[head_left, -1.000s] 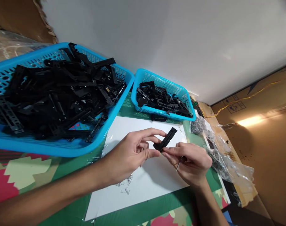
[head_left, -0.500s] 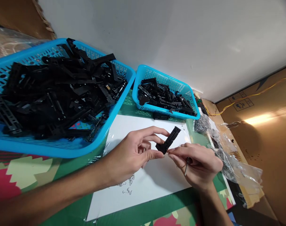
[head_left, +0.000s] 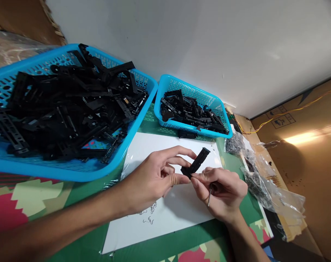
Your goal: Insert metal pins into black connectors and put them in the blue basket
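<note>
My left hand (head_left: 157,180) pinches a black plastic part (head_left: 200,160) between thumb and fingers, its long end tilted up to the right. Against the part's lower end press the thumb and forefinger of my right hand (head_left: 224,189); anything tiny between those fingertips is too small to make out. A thin metal tool (head_left: 209,198) with a dark end is tucked in the right hand's curled fingers and points down. Beneath both hands lies a white board (head_left: 182,214). Small bent wire pieces (head_left: 148,220) are scattered on it below my left wrist.
A large blue basket (head_left: 122,160) heaped with black parts stands at left. Behind the board is a smaller blue basket (head_left: 187,128), also holding black parts, with one black piece (head_left: 187,134) before it. Plastic bags of small metal pieces (head_left: 234,143) lie right, beside cardboard (head_left: 304,163).
My right hand has shifted left, closer in against the lower end of the black part, and the tool moved with it. The left hand stays nearly still.
</note>
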The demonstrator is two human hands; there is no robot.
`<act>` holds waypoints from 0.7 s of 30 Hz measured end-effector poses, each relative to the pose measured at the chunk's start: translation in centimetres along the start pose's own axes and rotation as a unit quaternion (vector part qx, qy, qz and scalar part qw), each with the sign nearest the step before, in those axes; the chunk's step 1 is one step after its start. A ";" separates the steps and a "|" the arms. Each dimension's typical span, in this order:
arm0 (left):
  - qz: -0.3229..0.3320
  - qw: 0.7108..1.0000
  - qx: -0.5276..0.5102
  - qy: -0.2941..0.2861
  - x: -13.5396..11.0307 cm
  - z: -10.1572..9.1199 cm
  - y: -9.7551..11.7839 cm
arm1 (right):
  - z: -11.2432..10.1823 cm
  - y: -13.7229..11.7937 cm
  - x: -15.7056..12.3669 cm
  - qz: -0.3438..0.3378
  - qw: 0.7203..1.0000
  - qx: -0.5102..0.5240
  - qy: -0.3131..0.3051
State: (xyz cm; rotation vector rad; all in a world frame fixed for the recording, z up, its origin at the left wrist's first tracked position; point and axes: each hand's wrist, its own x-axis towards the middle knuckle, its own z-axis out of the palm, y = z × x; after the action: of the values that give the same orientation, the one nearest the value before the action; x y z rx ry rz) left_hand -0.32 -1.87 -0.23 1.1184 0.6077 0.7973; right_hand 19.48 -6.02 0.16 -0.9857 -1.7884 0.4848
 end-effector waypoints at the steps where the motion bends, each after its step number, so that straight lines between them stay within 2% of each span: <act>1: -0.013 1.000 -0.004 -0.005 0.0 0.0 0.0 | -0.1 0.1 0.0 -0.006 1.000 -0.004 -0.012; 7: -0.078 0.997 0.026 -0.008 -0.1 0.1 0.6 | -1.0 0.3 0.5 -0.048 0.997 -0.031 -0.054; 13: -0.073 0.997 0.035 0.006 0.0 0.2 0.6 | -1.8 0.3 0.6 -0.046 0.996 -0.042 -0.063; 17: -0.062 0.996 0.062 -0.021 0.0 0.0 0.5 | -2.1 0.6 0.6 -0.052 0.996 -0.060 -0.043; 21: -0.042 0.991 0.117 -0.058 0.0 -0.3 0.5 | -2.1 0.9 0.7 -0.061 0.994 -0.079 -0.049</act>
State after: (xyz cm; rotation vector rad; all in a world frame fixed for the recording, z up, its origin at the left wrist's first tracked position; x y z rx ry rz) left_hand -0.69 -1.61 0.12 1.3344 0.6573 0.5947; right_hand 21.67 -5.14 0.81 -0.9679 -1.9873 0.3235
